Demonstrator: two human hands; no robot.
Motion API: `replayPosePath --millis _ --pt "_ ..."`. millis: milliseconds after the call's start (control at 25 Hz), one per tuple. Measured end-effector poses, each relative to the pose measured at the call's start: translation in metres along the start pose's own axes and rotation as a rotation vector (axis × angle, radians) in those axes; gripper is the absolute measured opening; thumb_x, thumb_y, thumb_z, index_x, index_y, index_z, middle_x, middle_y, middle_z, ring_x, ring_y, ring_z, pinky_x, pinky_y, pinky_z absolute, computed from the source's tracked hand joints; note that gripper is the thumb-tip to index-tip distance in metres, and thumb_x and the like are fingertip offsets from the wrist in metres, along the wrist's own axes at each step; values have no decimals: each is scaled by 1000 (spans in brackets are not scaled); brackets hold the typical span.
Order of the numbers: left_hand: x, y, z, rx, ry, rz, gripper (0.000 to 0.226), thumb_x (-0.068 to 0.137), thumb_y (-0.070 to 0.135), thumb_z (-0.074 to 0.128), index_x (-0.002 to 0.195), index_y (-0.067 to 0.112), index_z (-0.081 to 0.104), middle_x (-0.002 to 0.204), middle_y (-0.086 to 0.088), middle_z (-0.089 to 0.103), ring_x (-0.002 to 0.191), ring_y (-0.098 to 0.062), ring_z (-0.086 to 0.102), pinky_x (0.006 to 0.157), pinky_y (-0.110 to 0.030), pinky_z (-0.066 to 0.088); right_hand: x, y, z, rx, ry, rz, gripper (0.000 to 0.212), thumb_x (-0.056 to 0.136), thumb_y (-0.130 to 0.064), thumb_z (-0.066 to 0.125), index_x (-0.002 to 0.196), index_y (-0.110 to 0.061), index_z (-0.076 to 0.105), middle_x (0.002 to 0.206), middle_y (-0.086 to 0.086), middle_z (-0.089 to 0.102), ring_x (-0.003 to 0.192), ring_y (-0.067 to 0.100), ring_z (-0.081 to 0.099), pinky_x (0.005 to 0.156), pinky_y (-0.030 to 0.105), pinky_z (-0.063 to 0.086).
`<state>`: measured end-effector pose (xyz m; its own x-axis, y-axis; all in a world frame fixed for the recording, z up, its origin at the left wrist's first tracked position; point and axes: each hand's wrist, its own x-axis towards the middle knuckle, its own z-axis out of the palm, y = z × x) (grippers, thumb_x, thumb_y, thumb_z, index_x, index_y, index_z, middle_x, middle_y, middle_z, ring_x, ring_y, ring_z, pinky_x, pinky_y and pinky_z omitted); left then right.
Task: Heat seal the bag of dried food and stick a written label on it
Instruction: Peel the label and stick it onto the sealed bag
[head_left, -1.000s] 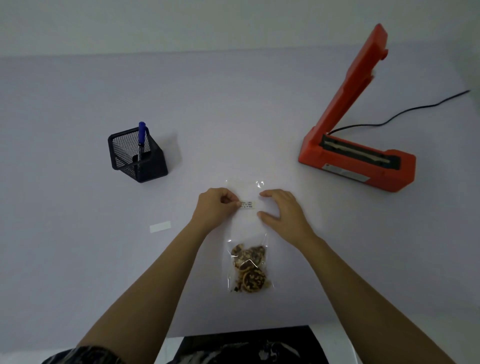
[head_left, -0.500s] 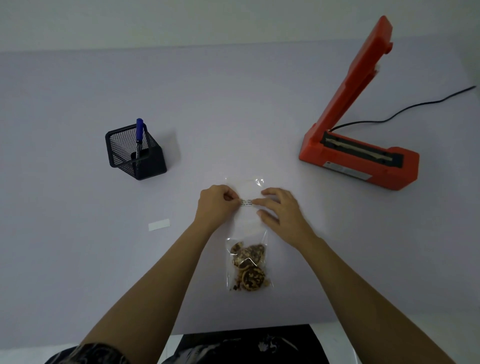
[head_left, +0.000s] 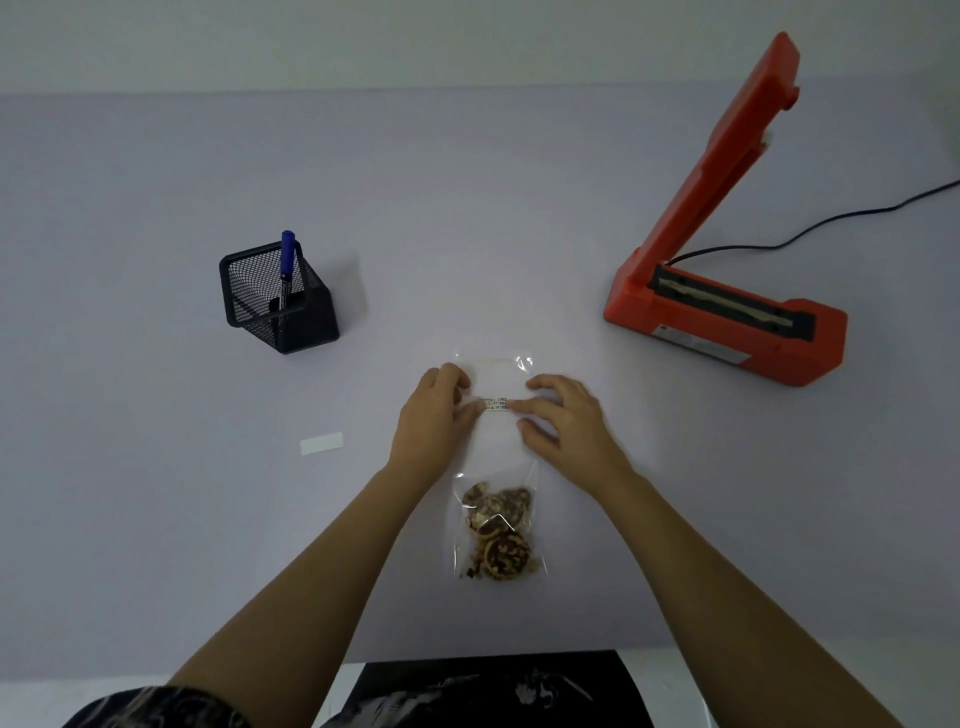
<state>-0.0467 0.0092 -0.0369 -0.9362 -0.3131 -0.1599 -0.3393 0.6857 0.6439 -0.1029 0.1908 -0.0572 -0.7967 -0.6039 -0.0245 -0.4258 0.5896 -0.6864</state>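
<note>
A clear plastic bag (head_left: 496, 447) lies flat on the lilac table, with brown dried food (head_left: 498, 532) bunched at its near end. A small written label (head_left: 495, 403) lies across the bag's upper part. My left hand (head_left: 434, 415) pinches the label's left end with curled fingers. My right hand (head_left: 563, 421) rests on the bag with its fingertips pressing the label's right end, fingers spread. The orange heat sealer (head_left: 727, 312) stands at the right with its arm raised.
A black mesh pen holder (head_left: 280, 301) with a blue marker (head_left: 287, 260) stands at the left. A white paper strip (head_left: 322, 443) lies left of my hands. The sealer's black cable (head_left: 810, 228) runs off to the right. The table's near edge (head_left: 675, 647) is just below the bag.
My right fingers have slid left onto the label's right end. My left hand stays at the label's left end. The bag has not moved.
</note>
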Motion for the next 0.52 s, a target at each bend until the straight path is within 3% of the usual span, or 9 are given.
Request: replayPosePath --millis 120,200,320,520 --pt "-13 -19 8 222 35 354 31 92 27 52 118 13 62 96 -13 55 78 -24 54 65 -32 51 0 0 0 -21 -20 -1 25 84 -27 58 107 -26 68 121 3 54 116 23 47 98 47 39" --pt "-16 -28 13 354 61 453 37 92 33 46 120 18 64 99 -16 57 80 -27 55 67 -32 48 0 0 0 -31 -32 7 25 85 -24 60 109 -26 67 122 2 53 117 21 46 100 43 36" --pt "-18 -30 13 439 68 427 39 90 41 45 119 24 65 102 -13 60 82 -30 58 67 -35 48 0 0 0 -47 -31 6 25 85 -24 60 109 -26 67 123 2 53 118 21 45 99 40 34" --pt "-20 -28 7 504 23 234 48 82 63 39 120 42 60 111 -1 56 94 -25 52 73 -36 36 -1 -1 1 -85 -45 4 25 85 -29 56 108 -26 66 123 2 53 119 21 44 97 39 32"
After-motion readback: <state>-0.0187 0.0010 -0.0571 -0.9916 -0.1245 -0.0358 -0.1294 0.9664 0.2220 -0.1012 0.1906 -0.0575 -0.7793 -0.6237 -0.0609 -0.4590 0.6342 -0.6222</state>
